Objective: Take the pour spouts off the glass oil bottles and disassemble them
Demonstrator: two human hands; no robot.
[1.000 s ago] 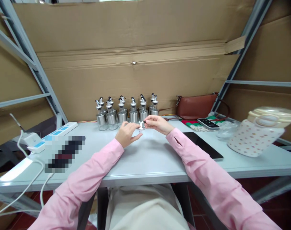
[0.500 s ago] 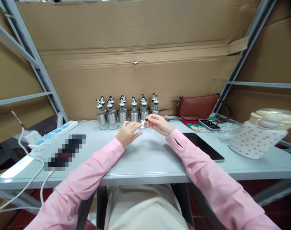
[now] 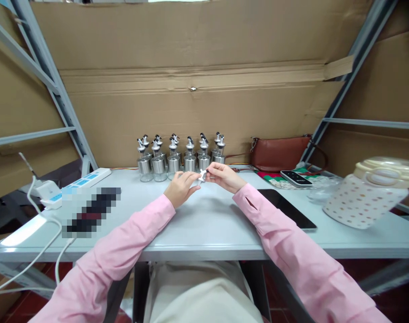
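My left hand (image 3: 179,188) and my right hand (image 3: 224,176) meet above the middle of the pale table (image 3: 207,224). Between their fingertips they pinch a small white and silver pourer spout (image 3: 202,174). Both hands are closed on it. Just behind them, by the cardboard wall, stand several glass and steel oil bottles (image 3: 177,157) with spouts fitted.
A brown handbag (image 3: 280,152) lies at the back right, with a remote (image 3: 296,177) on a patterned cloth and a dark tablet (image 3: 287,208) nearer me. A dotted cream jug (image 3: 369,195) stands far right. A power strip (image 3: 80,183) and white cables lie left.
The hands have stayed together on the spout, shifting only slightly. The camera has drifted a little, so the scene sits slightly lower and to the right.
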